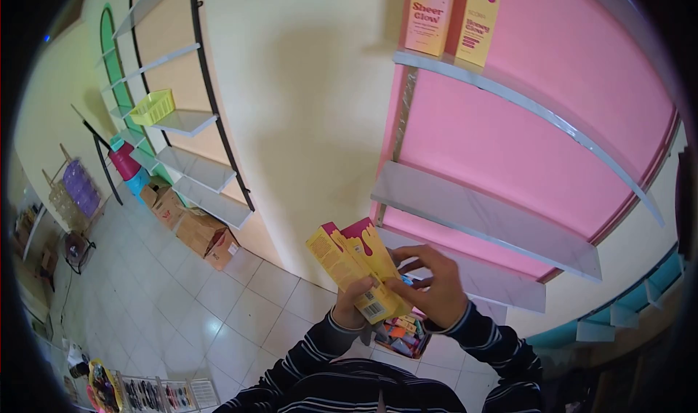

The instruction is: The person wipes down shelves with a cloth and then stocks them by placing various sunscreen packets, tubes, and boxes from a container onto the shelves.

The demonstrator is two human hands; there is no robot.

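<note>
Two yellow boxes [349,264] with dark pink dripping tops are held side by side, tilted, in front of my body. My left hand [354,302] is wrapped round their lower left part, with its thumb across the front near a barcode. At the right edge of the boxes is my right hand [434,286], its fingers bent and its thumb against the yellow cardboard. Below the boxes, an open carton [403,340] of small colourful packages is partly hidden by my hands.
Grey shelves [487,202] on a pink wall panel stand at the right; the upper one bears two upright boxes. At the left are more shelves [193,167], a yellow basket [154,107] and cardboard boxes [200,233] on the tiled floor.
</note>
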